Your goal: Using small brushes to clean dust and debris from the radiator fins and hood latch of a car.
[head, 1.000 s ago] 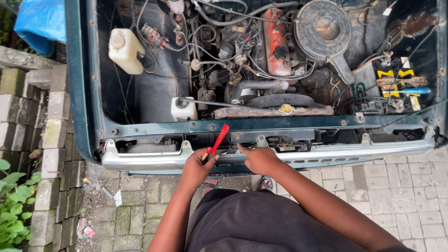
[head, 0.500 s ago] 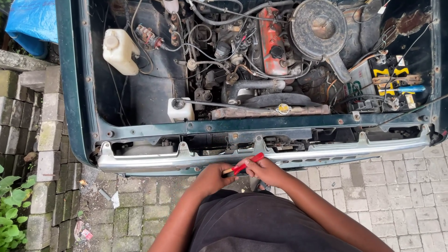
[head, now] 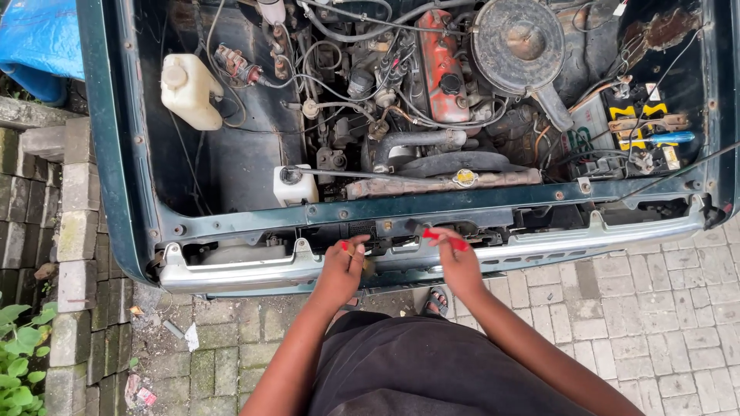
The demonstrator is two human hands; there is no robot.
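Note:
I stand at the front of an old dark green car with its engine bay open. My left hand (head: 341, 267) rests its fingertips on the black panel (head: 370, 229) just behind the chrome bumper (head: 254, 270); whether it grips anything is unclear. My right hand (head: 456, 262) is closed around a red-handled tool (head: 445, 236), held level over the bumper a little to the right. The tool's tip is hidden behind the hand and the panel edge.
In the engine bay are a red valve cover (head: 441, 65), a round air cleaner (head: 518, 35), a radiator (head: 439, 183), a battery (head: 644, 135) and white fluid tanks (head: 187, 91). Grey paving bricks (head: 678, 308) surround the car. Stacked bricks (head: 73, 223) and plants (head: 19, 350) lie at the left.
The red-handled tool went from my left hand, where it pointed upward, to my right hand. Both hands then moved apart along the bumper, and the view shifted closer to the car.

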